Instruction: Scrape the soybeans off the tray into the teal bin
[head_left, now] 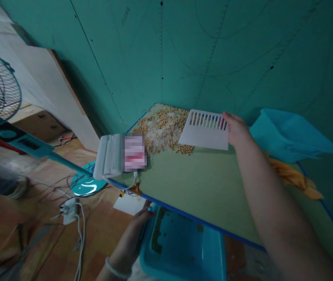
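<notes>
The slotted plate (203,139) is white, thin and four-sided, plain across its broader near part and pierced by a row of narrow slots along its far part; its left side slants. It lies at nine o'clock from the right hand (237,128), which is clamped on its right end. Its long axis runs roughly from nine to three o'clock, the slots lie roughly along the twelve-to-six line, and its left corner points at nine o'clock, beside the pile (165,130) of round yellow beans and whitish bits on the pale green surface (201,175).

The left hand (133,231), at eight o'clock from the right, is closed on the left rim of the blue basin (190,244), some fingers hidden. The basin lies at four o'clock from that hand, glossy, with brownish bits along its left inner wall; its far side shows beneath the surface's near edge. Its near end is cut off, so its long axis cannot be told.

At nine o'clock from the right hand stands a white device (110,156); at three, a blue container (295,136); at four, an orange cloth (297,177).
</notes>
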The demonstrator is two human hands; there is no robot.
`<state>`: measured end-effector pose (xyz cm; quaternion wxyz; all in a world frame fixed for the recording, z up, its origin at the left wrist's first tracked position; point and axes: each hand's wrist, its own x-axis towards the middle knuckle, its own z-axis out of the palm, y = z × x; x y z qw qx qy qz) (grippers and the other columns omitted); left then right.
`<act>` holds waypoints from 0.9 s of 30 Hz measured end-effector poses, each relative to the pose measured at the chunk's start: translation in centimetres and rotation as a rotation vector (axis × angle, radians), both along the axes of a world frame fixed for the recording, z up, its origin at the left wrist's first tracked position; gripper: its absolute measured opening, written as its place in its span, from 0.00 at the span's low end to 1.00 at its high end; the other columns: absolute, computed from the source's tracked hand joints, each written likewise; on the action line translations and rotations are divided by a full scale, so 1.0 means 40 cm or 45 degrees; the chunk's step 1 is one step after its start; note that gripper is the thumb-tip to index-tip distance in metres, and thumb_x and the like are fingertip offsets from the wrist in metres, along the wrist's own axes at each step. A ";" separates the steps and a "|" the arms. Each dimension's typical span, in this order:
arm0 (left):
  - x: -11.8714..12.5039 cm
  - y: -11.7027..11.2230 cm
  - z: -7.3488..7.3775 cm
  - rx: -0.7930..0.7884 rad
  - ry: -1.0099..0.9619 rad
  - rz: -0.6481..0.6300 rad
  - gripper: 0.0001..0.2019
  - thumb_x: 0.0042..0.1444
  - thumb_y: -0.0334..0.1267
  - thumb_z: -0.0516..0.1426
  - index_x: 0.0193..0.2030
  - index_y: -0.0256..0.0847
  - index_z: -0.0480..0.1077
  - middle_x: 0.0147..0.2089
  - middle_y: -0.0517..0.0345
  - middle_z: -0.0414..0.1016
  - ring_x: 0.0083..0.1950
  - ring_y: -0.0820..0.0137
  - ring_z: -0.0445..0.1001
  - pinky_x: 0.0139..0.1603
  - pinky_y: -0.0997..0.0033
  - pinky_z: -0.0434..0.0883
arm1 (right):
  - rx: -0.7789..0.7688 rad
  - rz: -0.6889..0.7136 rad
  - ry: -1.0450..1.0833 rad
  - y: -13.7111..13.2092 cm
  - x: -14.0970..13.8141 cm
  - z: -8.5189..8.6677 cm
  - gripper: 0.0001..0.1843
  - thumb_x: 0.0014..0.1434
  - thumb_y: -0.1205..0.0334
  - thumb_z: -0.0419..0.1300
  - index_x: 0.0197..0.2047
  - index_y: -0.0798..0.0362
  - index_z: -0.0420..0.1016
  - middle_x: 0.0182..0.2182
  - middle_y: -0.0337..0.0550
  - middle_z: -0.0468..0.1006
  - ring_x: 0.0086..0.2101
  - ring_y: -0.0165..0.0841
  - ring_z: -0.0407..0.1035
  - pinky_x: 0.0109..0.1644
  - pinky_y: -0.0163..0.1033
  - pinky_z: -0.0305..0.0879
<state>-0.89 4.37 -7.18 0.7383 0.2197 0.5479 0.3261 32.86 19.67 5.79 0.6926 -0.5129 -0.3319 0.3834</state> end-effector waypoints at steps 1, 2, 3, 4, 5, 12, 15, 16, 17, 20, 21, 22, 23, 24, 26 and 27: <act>0.002 -0.002 -0.002 -0.003 0.006 -0.006 0.05 0.29 0.32 0.61 0.20 0.41 0.73 0.33 0.56 0.80 0.56 0.51 0.59 0.56 0.58 0.57 | -0.006 -0.012 0.008 0.002 0.003 -0.007 0.08 0.44 0.60 0.60 0.21 0.51 0.64 0.18 0.34 0.68 0.21 0.29 0.65 0.29 0.39 0.65; 0.003 -0.004 -0.003 -0.003 0.014 -0.008 0.04 0.31 0.34 0.60 0.21 0.41 0.73 0.34 0.56 0.80 0.56 0.51 0.60 0.56 0.56 0.57 | -0.014 -0.022 0.013 0.003 0.006 -0.013 0.09 0.45 0.59 0.60 0.21 0.51 0.64 0.18 0.34 0.68 0.21 0.29 0.65 0.29 0.39 0.65; 0.003 -0.005 -0.004 0.001 0.023 -0.017 0.04 0.32 0.35 0.60 0.21 0.41 0.73 0.35 0.55 0.79 0.55 0.51 0.61 0.56 0.56 0.57 | -0.024 -0.029 0.014 0.005 0.009 -0.017 0.09 0.45 0.59 0.60 0.21 0.51 0.63 0.18 0.35 0.68 0.22 0.29 0.65 0.29 0.39 0.65; 0.004 -0.004 -0.002 0.006 0.034 -0.031 0.03 0.31 0.33 0.60 0.20 0.41 0.73 0.36 0.55 0.79 0.55 0.51 0.61 0.56 0.56 0.56 | -0.036 -0.039 0.011 0.006 0.010 -0.020 0.09 0.45 0.58 0.60 0.21 0.51 0.63 0.18 0.35 0.69 0.22 0.30 0.66 0.28 0.39 0.65; 0.005 -0.002 0.000 0.020 0.041 -0.050 0.04 0.29 0.30 0.60 0.18 0.41 0.72 0.37 0.55 0.79 0.56 0.51 0.61 0.56 0.57 0.56 | -0.049 -0.047 0.004 0.006 0.011 -0.023 0.09 0.44 0.59 0.60 0.21 0.51 0.64 0.17 0.35 0.68 0.23 0.30 0.66 0.28 0.39 0.64; 0.016 -0.020 0.032 0.015 0.060 -0.013 0.03 0.32 0.36 0.59 0.19 0.42 0.70 0.32 0.55 0.79 0.55 0.51 0.61 0.55 0.57 0.58 | -0.147 -0.027 -0.020 0.002 0.002 -0.031 0.07 0.43 0.61 0.61 0.20 0.52 0.66 0.14 0.33 0.66 0.20 0.30 0.65 0.28 0.38 0.64; 0.019 -0.038 0.045 -0.041 0.086 0.011 0.05 0.33 0.37 0.59 0.22 0.41 0.71 0.31 0.55 0.79 0.53 0.51 0.64 0.51 0.57 0.62 | -0.162 -0.031 -0.028 -0.001 -0.005 -0.030 0.07 0.43 0.62 0.61 0.20 0.51 0.66 0.13 0.33 0.67 0.20 0.30 0.65 0.27 0.38 0.63; 0.020 -0.041 0.049 -0.050 0.090 0.024 0.06 0.34 0.37 0.60 0.23 0.41 0.71 0.31 0.54 0.79 0.52 0.51 0.65 0.50 0.58 0.63 | -0.170 -0.029 -0.030 -0.002 -0.007 -0.030 0.07 0.43 0.62 0.60 0.20 0.51 0.66 0.13 0.33 0.67 0.20 0.30 0.65 0.27 0.38 0.63; 0.020 -0.044 0.052 -0.057 0.089 0.035 0.06 0.34 0.37 0.60 0.24 0.41 0.72 0.32 0.54 0.79 0.52 0.51 0.66 0.50 0.58 0.64 | -0.180 -0.022 -0.031 -0.003 -0.010 -0.030 0.07 0.44 0.62 0.60 0.19 0.51 0.66 0.13 0.33 0.66 0.20 0.30 0.65 0.27 0.37 0.63; 0.022 -0.046 0.059 -0.054 0.064 0.047 0.07 0.35 0.37 0.59 0.26 0.40 0.72 0.32 0.54 0.79 0.51 0.52 0.66 0.50 0.59 0.64 | -0.207 0.008 -0.032 -0.005 -0.017 -0.031 0.07 0.45 0.63 0.59 0.20 0.52 0.66 0.12 0.32 0.66 0.19 0.29 0.64 0.27 0.37 0.63; 0.023 -0.046 0.061 -0.040 0.052 0.049 0.07 0.36 0.37 0.59 0.26 0.40 0.72 0.32 0.54 0.79 0.51 0.53 0.66 0.50 0.59 0.63 | -0.212 0.019 -0.032 -0.005 -0.019 -0.032 0.06 0.45 0.63 0.59 0.20 0.52 0.66 0.12 0.32 0.66 0.19 0.29 0.64 0.27 0.37 0.63; 0.023 -0.046 0.063 -0.026 0.040 0.051 0.07 0.36 0.36 0.59 0.26 0.40 0.72 0.33 0.55 0.79 0.52 0.53 0.66 0.51 0.60 0.63 | -0.217 0.031 -0.031 -0.006 -0.021 -0.033 0.06 0.46 0.63 0.59 0.20 0.52 0.66 0.13 0.32 0.66 0.18 0.28 0.64 0.27 0.37 0.63; 0.023 -0.045 0.065 -0.015 0.029 0.053 0.08 0.35 0.35 0.59 0.26 0.40 0.73 0.34 0.55 0.79 0.53 0.53 0.65 0.51 0.60 0.63 | -0.223 0.043 -0.030 -0.006 -0.022 -0.035 0.06 0.46 0.63 0.59 0.20 0.52 0.66 0.13 0.32 0.66 0.18 0.28 0.63 0.26 0.37 0.63; 0.023 -0.045 0.066 -0.010 0.024 0.052 0.08 0.34 0.34 0.59 0.27 0.40 0.73 0.35 0.55 0.79 0.53 0.53 0.64 0.51 0.61 0.63 | -0.229 0.052 -0.029 -0.006 -0.023 -0.036 0.06 0.46 0.63 0.59 0.20 0.52 0.66 0.14 0.32 0.67 0.18 0.28 0.63 0.26 0.37 0.62; 0.022 -0.045 0.067 -0.010 0.030 0.048 0.08 0.33 0.32 0.59 0.26 0.41 0.73 0.35 0.56 0.79 0.54 0.52 0.63 0.51 0.61 0.63 | -0.243 0.065 -0.029 -0.006 -0.024 -0.039 0.07 0.45 0.62 0.60 0.20 0.52 0.66 0.14 0.32 0.67 0.18 0.28 0.63 0.26 0.38 0.62; 0.022 -0.045 0.066 -0.013 0.042 0.047 0.07 0.33 0.32 0.59 0.25 0.41 0.72 0.34 0.55 0.79 0.54 0.52 0.63 0.51 0.60 0.63 | -0.249 0.070 -0.029 -0.007 -0.024 -0.041 0.07 0.44 0.62 0.60 0.20 0.52 0.66 0.14 0.32 0.67 0.18 0.29 0.63 0.26 0.38 0.62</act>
